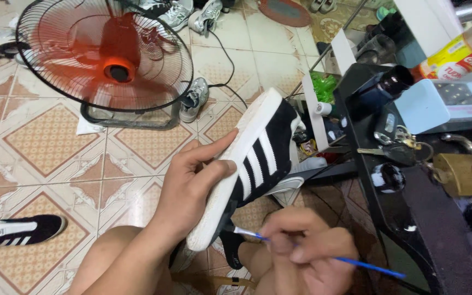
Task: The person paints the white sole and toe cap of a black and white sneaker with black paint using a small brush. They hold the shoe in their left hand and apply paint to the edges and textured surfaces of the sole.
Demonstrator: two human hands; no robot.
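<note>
The left hand point(192, 186) clasps the black suede sneaker with white stripes point(260, 158) by its stiff white sole; it looks light. Just below, the right hand point(307, 257) pinches a thin blue brush point(356, 263).

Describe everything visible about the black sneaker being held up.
The sneaker is black, suede-looking, with three white side stripes and a thick white sole with a few dark marks. It is held off the floor, tilted on its side, sole toward the fan. The left hand clasps the sole, thumb pressed on the sole's edge beside the stripes. The right hand holds a thin blue brush whose white tip meets the shoe's lower end.
</note>
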